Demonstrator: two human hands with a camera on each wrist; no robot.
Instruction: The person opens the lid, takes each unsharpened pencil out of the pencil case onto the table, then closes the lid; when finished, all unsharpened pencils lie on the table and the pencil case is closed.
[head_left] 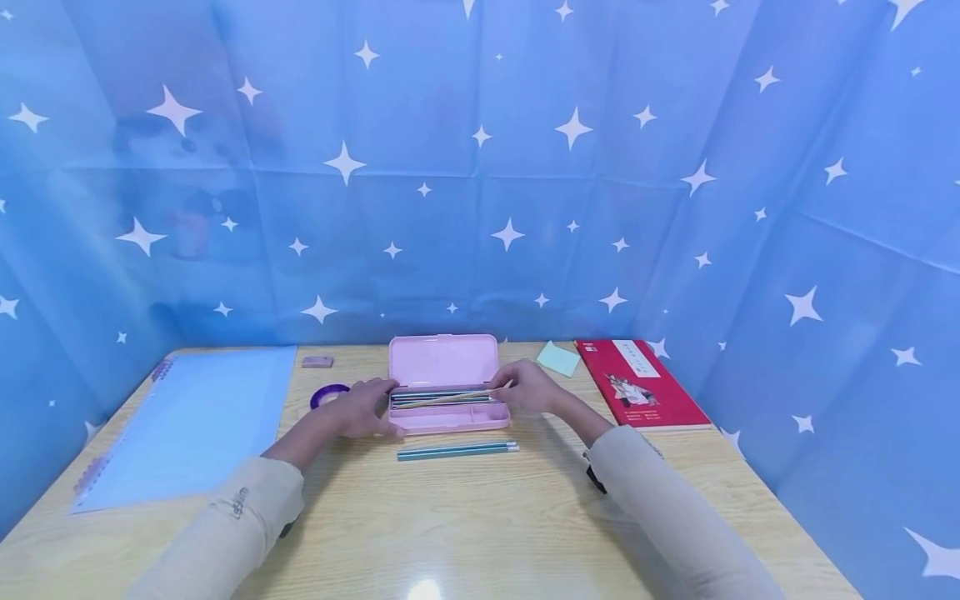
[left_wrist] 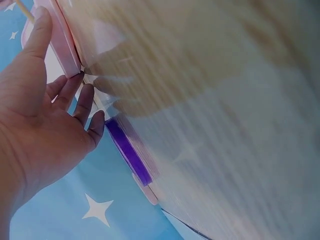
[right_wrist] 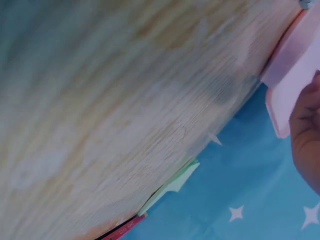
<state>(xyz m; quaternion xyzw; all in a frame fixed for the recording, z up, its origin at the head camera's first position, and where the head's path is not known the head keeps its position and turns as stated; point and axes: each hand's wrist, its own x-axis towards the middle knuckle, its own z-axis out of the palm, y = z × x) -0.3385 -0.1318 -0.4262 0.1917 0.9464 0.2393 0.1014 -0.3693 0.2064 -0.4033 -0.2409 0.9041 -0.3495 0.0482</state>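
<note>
I see the wooden table carrying a light blue folder at far left and a red book at far right. Mid-table sits the open pink pencil case. My left hand rests against its left end, fingers loosely spread; my right hand pinches a wooden pencil lying across the tray. Two teal pencils lie just in front; purple tape is beside the left hand.

A wooden pencil lies slanted across the open pink pencil case on the table.
</note>
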